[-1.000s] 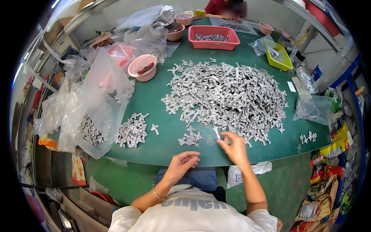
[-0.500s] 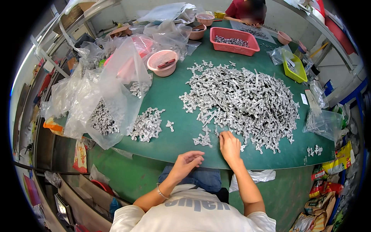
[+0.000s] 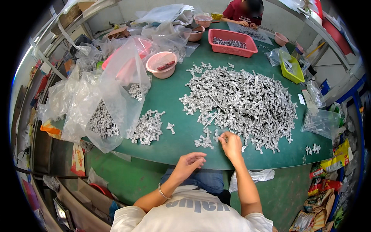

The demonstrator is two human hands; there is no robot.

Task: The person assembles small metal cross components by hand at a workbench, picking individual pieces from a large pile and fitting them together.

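The step in hand seems to be fingertip work on one small, silver-grey, knobbly metal-looking piece [image 3: 216,133]; it probably goes best with thumb and forefinger set on opposite edges, the pinch light, and the lift straight up, since the lobed shapes look apt to snag on one another; keeping the wrist low and clear of the broad, heaped pile of silver-grey, branched metal-looking parts [image 3: 247,106] would likely avoid dragging loose ones along; the left hand [image 3: 189,164] seems well placed to steady or receive a part.

The right hand [image 3: 232,146] has its thumb and forefinger drawn narrow at the near edge of the piece; whether they grip it or only touch it, I cannot tell; the left hand is half curled, a gap between thumb and fingers, with nothing visible in it.

The piece lies just beyond the right fingertips, on the flat green tabletop [image 3: 166,94], ahead and to the right of the left hand; a small loose cluster of silver-grey parts [image 3: 204,142] sits just left of it; the heaped pile spreads beyond the right hand, mostly to its right.
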